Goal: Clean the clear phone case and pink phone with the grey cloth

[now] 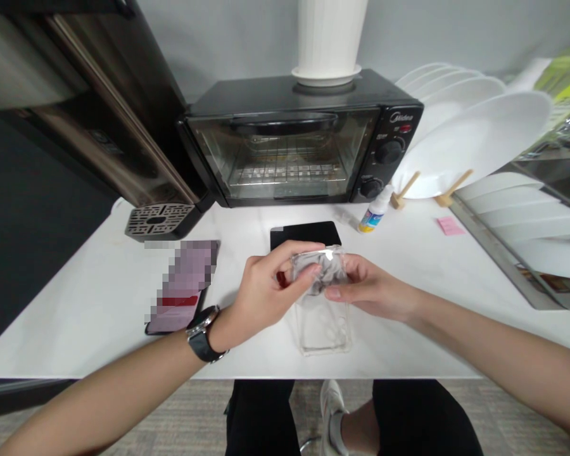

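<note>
L fingers [305, 279] & R fingers [346, 293] gripping clr case [323, 326], phone [184, 278] to L.

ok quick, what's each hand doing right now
Left hand: closed, holding the clear phone case by its upper left.
Right hand: closed, holding the same case by its upper right.

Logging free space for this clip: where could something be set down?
Bare table lies between the right hand, pink note and dish rack, and left of the phone. Mid-table is crowded: left hand, clear case and black slab bunch together.
</note>
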A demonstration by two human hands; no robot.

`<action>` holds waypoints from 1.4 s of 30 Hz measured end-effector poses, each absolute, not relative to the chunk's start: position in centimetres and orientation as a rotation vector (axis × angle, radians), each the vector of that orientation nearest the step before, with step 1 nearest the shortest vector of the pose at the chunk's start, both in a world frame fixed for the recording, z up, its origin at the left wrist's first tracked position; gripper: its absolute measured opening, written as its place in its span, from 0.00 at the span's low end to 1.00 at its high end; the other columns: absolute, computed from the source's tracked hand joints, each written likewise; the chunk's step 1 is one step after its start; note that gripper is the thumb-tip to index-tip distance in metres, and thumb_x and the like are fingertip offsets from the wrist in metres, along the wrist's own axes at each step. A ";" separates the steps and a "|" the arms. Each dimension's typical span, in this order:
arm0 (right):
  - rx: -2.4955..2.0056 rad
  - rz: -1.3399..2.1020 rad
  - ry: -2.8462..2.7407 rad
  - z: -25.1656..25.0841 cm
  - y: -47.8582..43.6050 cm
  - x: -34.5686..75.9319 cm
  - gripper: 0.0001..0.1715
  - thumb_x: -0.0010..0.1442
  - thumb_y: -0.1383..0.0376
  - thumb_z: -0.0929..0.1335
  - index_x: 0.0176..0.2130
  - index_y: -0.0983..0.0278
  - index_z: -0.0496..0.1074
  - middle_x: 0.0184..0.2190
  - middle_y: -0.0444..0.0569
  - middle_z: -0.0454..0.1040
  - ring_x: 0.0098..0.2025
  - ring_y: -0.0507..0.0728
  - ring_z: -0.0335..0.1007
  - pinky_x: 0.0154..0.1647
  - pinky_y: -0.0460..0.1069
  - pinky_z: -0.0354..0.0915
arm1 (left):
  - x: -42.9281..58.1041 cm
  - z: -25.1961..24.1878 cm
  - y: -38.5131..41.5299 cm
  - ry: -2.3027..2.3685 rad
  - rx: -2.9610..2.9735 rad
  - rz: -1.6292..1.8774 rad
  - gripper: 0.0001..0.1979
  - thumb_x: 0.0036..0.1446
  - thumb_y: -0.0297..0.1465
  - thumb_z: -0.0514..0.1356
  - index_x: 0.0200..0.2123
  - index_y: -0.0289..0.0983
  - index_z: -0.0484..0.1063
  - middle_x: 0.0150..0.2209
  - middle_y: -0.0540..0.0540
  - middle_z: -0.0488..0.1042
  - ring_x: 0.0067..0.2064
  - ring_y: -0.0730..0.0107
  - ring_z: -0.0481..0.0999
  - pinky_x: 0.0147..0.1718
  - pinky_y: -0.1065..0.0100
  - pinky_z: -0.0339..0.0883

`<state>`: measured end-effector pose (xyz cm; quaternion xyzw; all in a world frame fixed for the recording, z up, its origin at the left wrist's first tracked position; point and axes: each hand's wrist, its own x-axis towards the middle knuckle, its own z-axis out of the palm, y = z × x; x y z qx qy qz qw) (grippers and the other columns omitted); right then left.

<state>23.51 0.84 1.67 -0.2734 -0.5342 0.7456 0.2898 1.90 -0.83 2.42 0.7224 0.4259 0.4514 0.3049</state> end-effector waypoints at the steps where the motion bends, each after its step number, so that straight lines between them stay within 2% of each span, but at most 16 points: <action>1: -0.733 2.001 -1.447 1.8 0.8 23.6 0.12 0.57 0.53 0.81 0.41 0.49 0.85 0.42 0.45 0.84 0.45 0.64 0.78 0.54 0.58 0.72 | 1.9 2.5 -0.8 1.140 1.907 1.194 0.12 0.66 0.34 0.69 0.51 0.43 0.86 0.18 0.58 0.64 0.20 0.74 0.61 0.22 0.69 0.57; 5: -0.766 2.137 -1.560 2.0 0.8 23.9 0.16 0.53 0.50 0.84 0.35 0.55 0.83 0.32 0.45 0.79 0.34 0.61 0.73 0.41 0.56 0.72 | 1.8 2.9 -0.4 1.194 1.745 1.199 0.14 0.69 0.38 0.67 0.53 0.39 0.84 0.17 0.59 0.61 0.20 0.75 0.57 0.22 0.70 0.53; 8: -0.797 2.104 -1.548 1.9 1.0 24.1 0.18 0.51 0.48 0.85 0.32 0.54 0.83 0.31 0.46 0.79 0.32 0.62 0.72 0.37 0.57 0.71 | 1.8 2.9 0.2 1.184 1.609 1.207 0.17 0.70 0.40 0.66 0.55 0.38 0.82 0.17 0.58 0.65 0.19 0.76 0.57 0.21 0.71 0.50; 14: -0.821 1.894 -1.327 1.6 1.4 23.7 0.12 0.57 0.50 0.82 0.36 0.52 0.85 0.37 0.48 0.81 0.39 0.63 0.75 0.44 0.56 0.70 | 2.0 2.3 0.2 1.092 1.651 1.066 0.16 0.69 0.38 0.66 0.55 0.36 0.82 0.17 0.59 0.64 0.20 0.74 0.58 0.23 0.69 0.54; 22: -0.796 2.007 -1.346 1.8 1.0 23.6 0.15 0.54 0.51 0.83 0.39 0.51 0.85 0.38 0.48 0.81 0.40 0.63 0.73 0.49 0.58 0.70 | 2.1 2.5 -0.6 1.180 1.834 1.072 0.13 0.65 0.36 0.69 0.51 0.40 0.86 0.18 0.57 0.63 0.21 0.72 0.59 0.23 0.66 0.54; 29: -0.792 2.101 -1.525 1.8 1.2 24.1 0.14 0.56 0.50 0.83 0.35 0.54 0.83 0.33 0.46 0.79 0.34 0.62 0.73 0.44 0.58 0.72 | 2.1 2.4 -0.3 1.198 1.736 1.121 0.13 0.67 0.37 0.68 0.52 0.41 0.85 0.16 0.59 0.57 0.20 0.74 0.53 0.22 0.67 0.52; 33: -0.856 1.987 -1.478 1.7 1.6 24.2 0.15 0.54 0.49 0.83 0.35 0.53 0.84 0.33 0.47 0.81 0.33 0.62 0.74 0.40 0.57 0.72 | 2.0 2.4 0.0 1.192 1.613 1.173 0.16 0.69 0.39 0.67 0.55 0.39 0.82 0.16 0.58 0.64 0.19 0.73 0.60 0.22 0.68 0.54; 35: -0.880 1.890 -1.410 1.7 1.7 24.2 0.14 0.54 0.49 0.83 0.36 0.52 0.85 0.35 0.47 0.82 0.35 0.62 0.75 0.41 0.57 0.71 | 2.1 2.4 0.1 1.172 1.576 1.151 0.18 0.68 0.41 0.68 0.55 0.38 0.82 0.17 0.56 0.68 0.19 0.72 0.62 0.21 0.68 0.54; 37: -0.847 1.852 -1.322 1.7 1.7 24.1 0.12 0.55 0.51 0.83 0.37 0.50 0.85 0.37 0.46 0.82 0.38 0.62 0.75 0.44 0.56 0.71 | 2.1 2.4 0.2 1.133 1.600 1.120 0.18 0.66 0.41 0.68 0.54 0.39 0.82 0.16 0.57 0.66 0.19 0.73 0.61 0.22 0.68 0.54; 42: -0.772 1.996 -1.246 1.8 1.1 23.6 0.11 0.54 0.55 0.83 0.37 0.50 0.85 0.38 0.46 0.81 0.38 0.61 0.73 0.45 0.55 0.70 | 2.1 2.4 -0.1 1.155 1.749 1.103 0.14 0.65 0.36 0.68 0.52 0.40 0.85 0.18 0.58 0.63 0.21 0.73 0.59 0.24 0.68 0.55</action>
